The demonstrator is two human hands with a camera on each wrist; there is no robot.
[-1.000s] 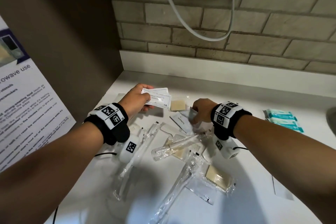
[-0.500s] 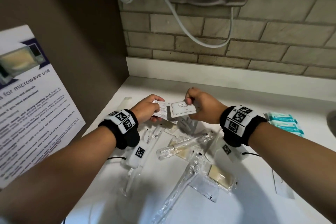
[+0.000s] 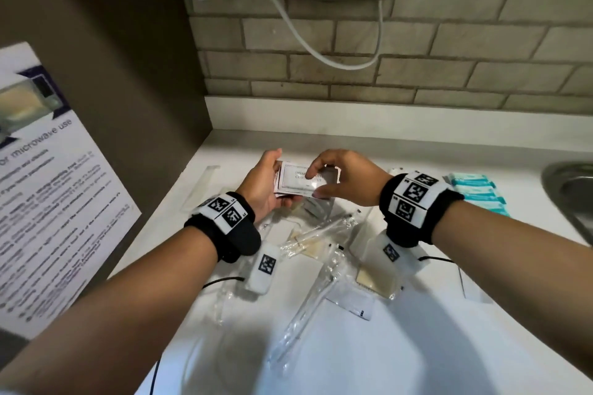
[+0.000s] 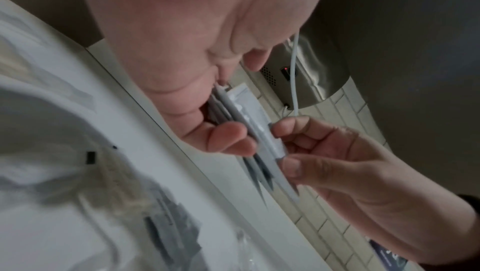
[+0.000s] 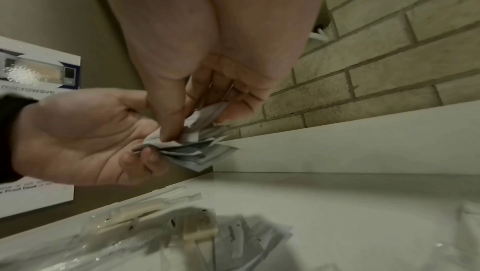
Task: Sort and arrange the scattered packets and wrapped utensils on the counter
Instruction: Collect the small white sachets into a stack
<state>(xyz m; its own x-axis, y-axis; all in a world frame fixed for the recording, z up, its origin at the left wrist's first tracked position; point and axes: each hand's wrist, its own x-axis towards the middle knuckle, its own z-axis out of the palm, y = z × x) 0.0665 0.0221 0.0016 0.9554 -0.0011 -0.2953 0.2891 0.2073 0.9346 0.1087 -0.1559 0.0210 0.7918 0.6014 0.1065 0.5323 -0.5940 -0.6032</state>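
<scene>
A small stack of white shampoo packets (image 3: 296, 181) is held above the white counter (image 3: 401, 346). My left hand (image 3: 266, 184) cradles the stack from the left, its fingers curled under the packets (image 4: 249, 123). My right hand (image 3: 337, 181) pinches the top packet between thumb and fingers and presses it onto the stack (image 5: 192, 144). Below the hands lie scattered clear-wrapped utensils (image 3: 308, 308), tan flat packets (image 3: 375, 279) and a white sachet (image 3: 351, 303). Part of the pile is hidden under my wrists.
Teal packets (image 3: 478, 194) sit stacked at the back right beside a steel sink rim (image 3: 568, 189). A long wrapped item (image 3: 200, 186) lies by the brown side wall, which carries a microwave notice (image 3: 48, 202). A brick backsplash and a hanging white cable (image 3: 288, 22) stand behind.
My right hand lifted a packet off the counter, carried it to the left hand and now presses it onto the stack. Both hands rose slightly and came together.
</scene>
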